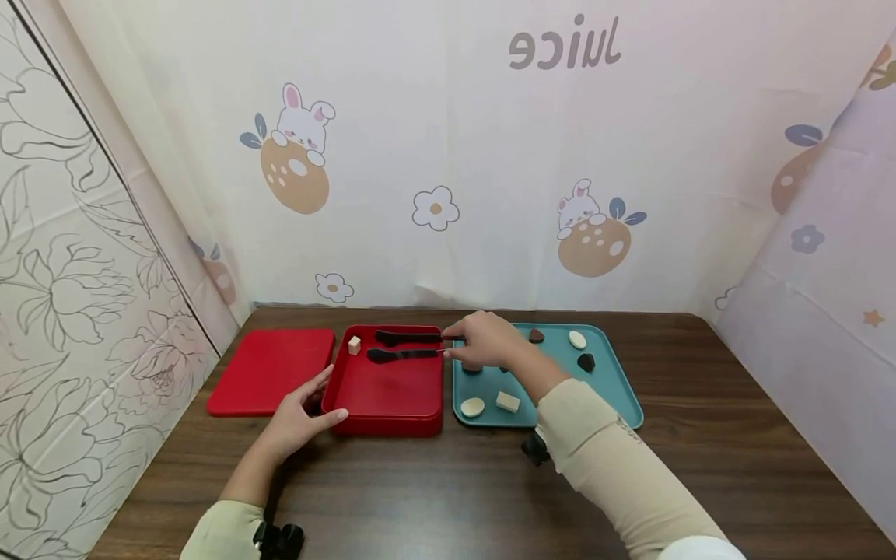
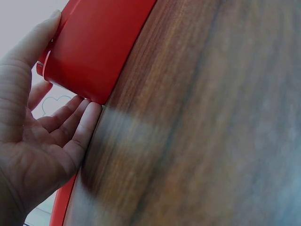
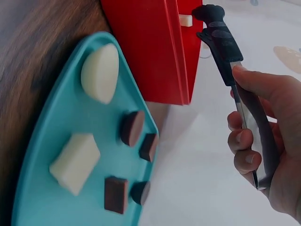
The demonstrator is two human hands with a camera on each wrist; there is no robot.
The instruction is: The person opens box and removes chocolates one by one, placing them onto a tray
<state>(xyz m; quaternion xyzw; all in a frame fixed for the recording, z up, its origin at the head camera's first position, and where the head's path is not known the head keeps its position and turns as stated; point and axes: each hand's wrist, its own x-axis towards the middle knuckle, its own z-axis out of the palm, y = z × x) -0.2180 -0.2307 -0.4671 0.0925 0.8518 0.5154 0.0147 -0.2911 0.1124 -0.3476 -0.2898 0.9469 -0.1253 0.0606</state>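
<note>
My right hand (image 1: 486, 340) grips black-tipped tongs (image 1: 406, 355) whose arms stand apart over the open red box (image 1: 385, 398). Just left of the tips, a small white cube (image 1: 354, 345) lies in the box's back left corner; nothing shows between the tips. In the right wrist view, thumb and fingers wrap the metal arms of the tongs (image 3: 256, 127). At the box's front left corner, my left hand (image 1: 297, 420) holds on, thumb on the front side and fingers around the left wall. The left wrist view shows its fingertips low against the box (image 2: 101, 47).
A teal tray (image 1: 556, 342) right of the box bears several pieces, among them a white block (image 1: 507, 402), a white oval (image 1: 472, 407) and dark brown pieces (image 3: 116, 194). Left of the box lies a flat red lid (image 1: 269, 373). A patterned curtain (image 1: 434, 117) hangs behind the wooden table (image 1: 420, 498).
</note>
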